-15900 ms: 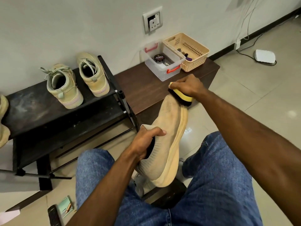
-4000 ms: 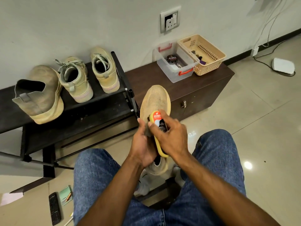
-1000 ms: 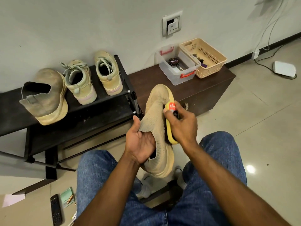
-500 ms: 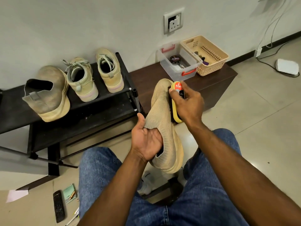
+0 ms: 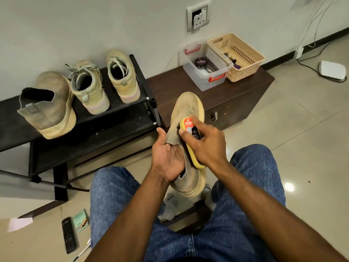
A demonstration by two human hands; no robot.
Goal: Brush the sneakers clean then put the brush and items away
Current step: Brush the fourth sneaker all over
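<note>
Knit sneaker (image 5: 188, 108): held above the lap, toe pointing far, collar near; this turns the upper toward the brush.
Left hand (image 5: 168, 157): fingers inside the collar, thumb outside; braces the soft upper against brush pressure.
Right hand (image 5: 205, 146): wraps the yellow shoe brush (image 5: 190, 148); bristles touch the upper.
Matching sneaker (image 5: 49, 106): on black shoe rack (image 5: 120, 118), far left.
Clear storage box (image 5: 205, 72): on brown cabinet (image 5: 251, 86), far right; judged the brush's destination.

Wall socket (image 5: 198, 17), remote control (image 5: 69, 236) on floor, green notepad (image 5: 80, 220), white device (image 5: 332, 70) with cable
</note>
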